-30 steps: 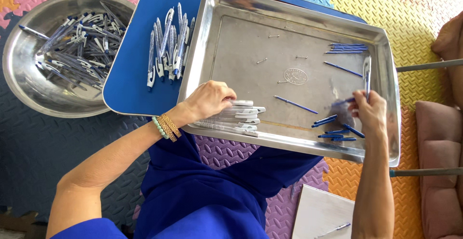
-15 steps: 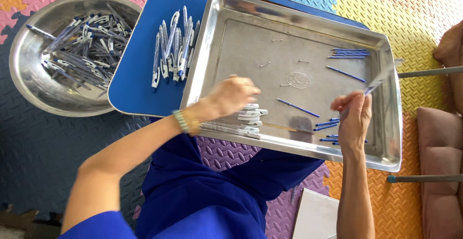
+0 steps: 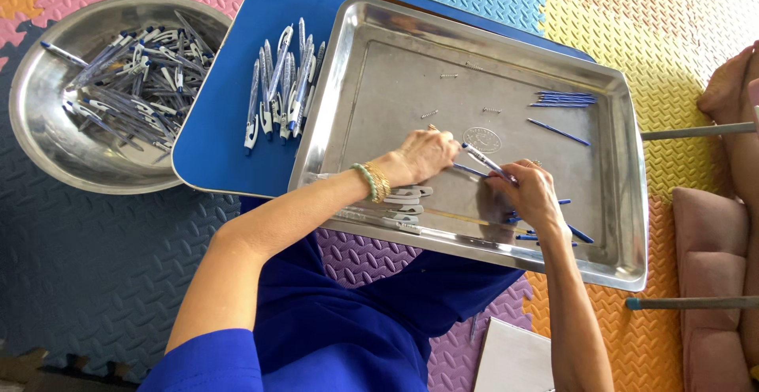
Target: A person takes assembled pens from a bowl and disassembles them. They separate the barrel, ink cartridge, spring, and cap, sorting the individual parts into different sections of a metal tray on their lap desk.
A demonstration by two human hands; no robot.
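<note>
Over the middle of a steel tray (image 3: pixel 617 115), my left hand (image 3: pixel 423 157) and my right hand (image 3: pixel 530 194) meet. My right hand grips a white pen barrel (image 3: pixel 484 157) with a blue tip, pointed toward the left hand. My left hand pinches a thin blue refill (image 3: pixel 468 170) against that barrel's end. White pen parts (image 3: pixel 399 206) lie in a pile on the tray under my left wrist. Loose blue refills (image 3: pixel 563 99) rest at the tray's far right, more refills (image 3: pixel 553 234) under my right hand. Small springs (image 3: pixel 449 75) dot the tray floor.
A row of assembled white-and-blue pens (image 3: pixel 281 83) lies on the blue table (image 3: pixel 221 147) left of the tray. A round steel bowl (image 3: pixel 39 147) full of pens sits on the foam floor mat at far left. A pink cushion (image 3: pixel 711 249) and metal legs are at right.
My left hand has lifted from the pile of pen parts and moved right to the tray's middle. My right hand came up from the refills with a pen barrel, and the hands met.
</note>
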